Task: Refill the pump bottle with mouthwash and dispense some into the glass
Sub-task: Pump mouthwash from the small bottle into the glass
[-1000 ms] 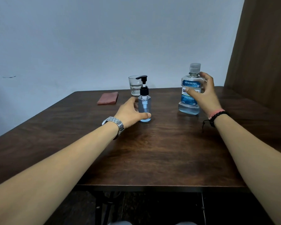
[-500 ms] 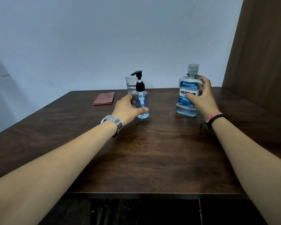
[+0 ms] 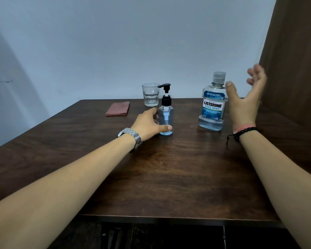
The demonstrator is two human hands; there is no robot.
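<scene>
While the left hand (image 3: 149,124) grips the pump bottle (image 3: 166,119) mid-table, the right hand (image 3: 246,97) hangs spread beside the mouthwash bottle (image 3: 213,105).

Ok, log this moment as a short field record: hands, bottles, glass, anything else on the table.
left hand: wrapped around pump bottle, which stands on the table
right hand: open, fingers spread, beside mouthwash bottle, not gripping it
mouthwash bottle: upright, cap on
pump bottle: pump head on
glass: behind pump bottle, near far edge
cloth: folded, far left
</scene>
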